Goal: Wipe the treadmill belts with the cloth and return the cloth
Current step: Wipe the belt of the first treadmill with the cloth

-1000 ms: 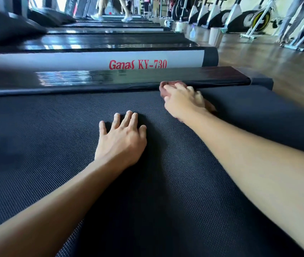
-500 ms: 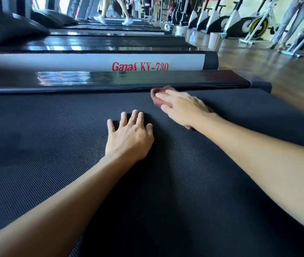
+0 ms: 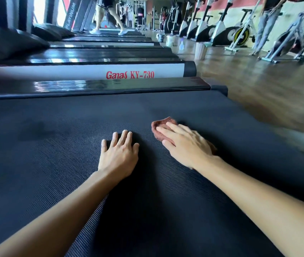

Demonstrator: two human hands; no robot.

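A dark ribbed treadmill belt (image 3: 54,173) fills the lower part of the view. My right hand (image 3: 186,145) lies flat on a small reddish-brown cloth (image 3: 161,125), pressing it against the belt; most of the cloth is hidden under the palm, and its far edge sticks out past my fingertips. My left hand (image 3: 119,154) rests palm down on the belt just left of it, fingers apart, holding nothing. The two hands are a short gap apart.
A glossy black side rail (image 3: 110,86) borders the belt's far side, then a grey treadmill marked "Ganas KY-730" (image 3: 130,75). More treadmills follow, a person walking on one (image 3: 108,19). Wooden floor (image 3: 258,86), buckets, a spray bottle (image 3: 181,44) and exercise bikes lie right.
My right hand has dragged the cloth back from the side rail toward me and a little left. My left hand has stayed flat on the belt.
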